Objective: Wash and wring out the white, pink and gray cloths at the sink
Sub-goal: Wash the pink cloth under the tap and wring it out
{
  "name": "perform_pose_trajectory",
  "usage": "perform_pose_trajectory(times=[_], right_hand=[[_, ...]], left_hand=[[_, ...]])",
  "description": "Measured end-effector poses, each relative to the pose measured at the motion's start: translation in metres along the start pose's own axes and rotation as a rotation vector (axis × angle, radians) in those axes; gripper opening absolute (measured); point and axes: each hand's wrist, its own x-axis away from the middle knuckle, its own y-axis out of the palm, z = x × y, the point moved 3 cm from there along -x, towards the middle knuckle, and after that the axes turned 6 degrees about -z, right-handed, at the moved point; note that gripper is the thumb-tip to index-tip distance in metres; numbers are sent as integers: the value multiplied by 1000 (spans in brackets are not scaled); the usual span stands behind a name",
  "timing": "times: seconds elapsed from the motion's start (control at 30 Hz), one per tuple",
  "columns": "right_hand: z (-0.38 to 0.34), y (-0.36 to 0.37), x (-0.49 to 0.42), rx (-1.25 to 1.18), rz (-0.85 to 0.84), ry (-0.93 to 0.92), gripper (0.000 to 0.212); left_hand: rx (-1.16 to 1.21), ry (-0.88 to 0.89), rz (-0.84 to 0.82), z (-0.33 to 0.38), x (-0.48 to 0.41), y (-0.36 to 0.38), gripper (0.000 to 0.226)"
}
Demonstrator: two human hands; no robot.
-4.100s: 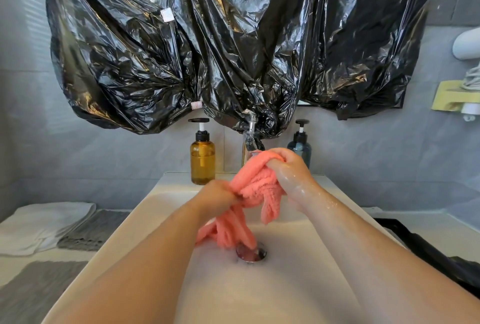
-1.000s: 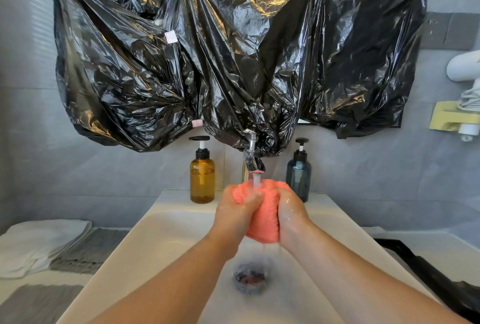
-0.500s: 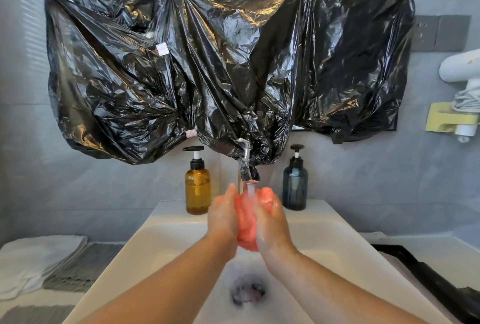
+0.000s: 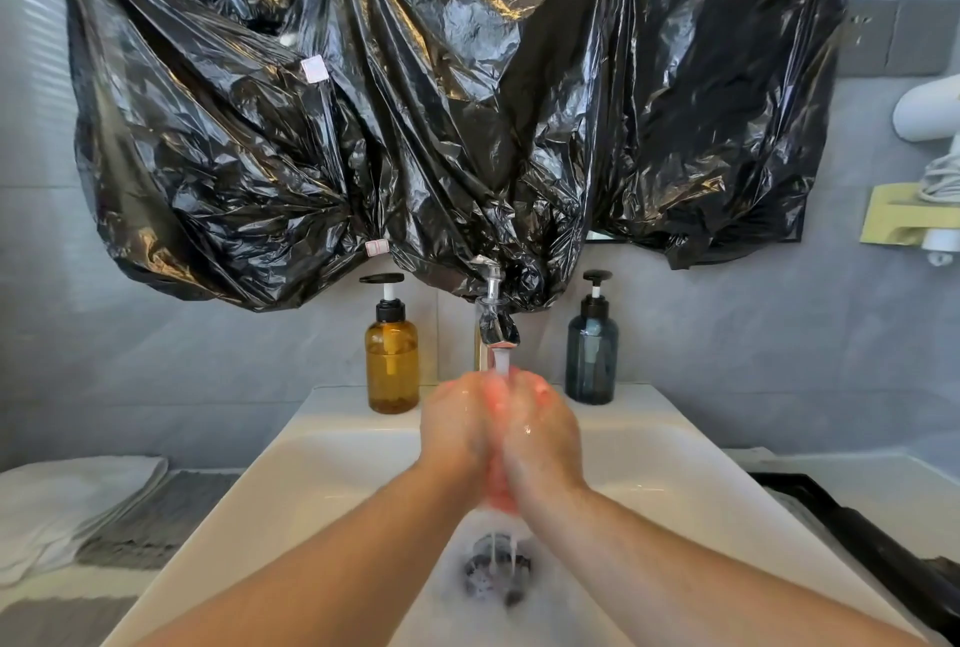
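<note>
Pink cloth, between left hand, right hand

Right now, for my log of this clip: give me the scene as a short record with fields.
tap: faucet running, stream falls on the hands
cloth in work: pink cloth, bunched between left hand and right hand, above the drain
waiting: white cloth and gray cloth, on the counter left of the sink
back ledge: amber bottle, blue bottle
</note>
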Motion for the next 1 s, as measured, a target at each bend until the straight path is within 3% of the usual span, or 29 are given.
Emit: perform_pose_trajectory(times=[0.1, 0.23, 0.33, 0.43, 0.57, 0.67, 0.8, 0.87, 0.93, 1.0], right_hand=[[-6, -6, -10, 101, -13, 54, 19], [-3, -17, -12, -255, -33, 318, 20], [-1, -19, -16, -283, -64, 238, 11], [-5, -16, -15, -305, -97, 177, 17], [2, 5, 2, -292, -123, 152, 27], [11, 21, 16, -178, -54, 77, 44], [-1, 24, 16, -43, 105, 102, 37], [-4, 21, 3, 41, 29, 167, 30], [4, 14, -7, -27, -26, 283, 22], [7, 0, -15, -46, -6, 283, 19]], left_hand=[[366, -114, -122, 2, 2, 0, 18], [184, -136, -203, 13, 18, -9, 26], [138, -110, -246, 10, 12, -18, 19], [189, -174, -264, 5, 10, -26, 38], [273, -13, -37, 0, 2, -36, 20], [257, 72, 66, -1, 2, -37, 23], [224, 27, -28, -2, 5, -22, 20], [217, -8, -108, 0, 6, -14, 17], [150, -52, -171, 2, 5, -12, 21], [56, -93, -253, 6, 4, -18, 22]])
